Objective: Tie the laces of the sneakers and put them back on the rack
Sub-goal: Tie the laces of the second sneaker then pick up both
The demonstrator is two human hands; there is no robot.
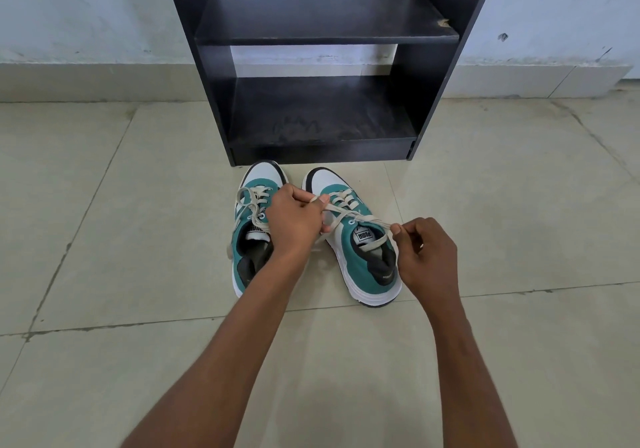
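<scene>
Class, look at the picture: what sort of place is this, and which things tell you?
Probably a home entryway: a black shoe rack against a painted wall, a tiled floor, and sneakers before it.

Two teal-and-white canvas sneakers (pixel 349 239) stand side by side on the floor, toes toward twelve o'clock, at six o'clock of the black wooden rack (pixel 322 66), cream flat laces (pixel 346 217) untied.

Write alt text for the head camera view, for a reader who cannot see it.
Two bare hands pull the beige lace ends of the right sneaker apart, left hand and right hand each pinching one. The left sneaker lies beside it, laces loose, on tiled floor before a black rack.
</scene>
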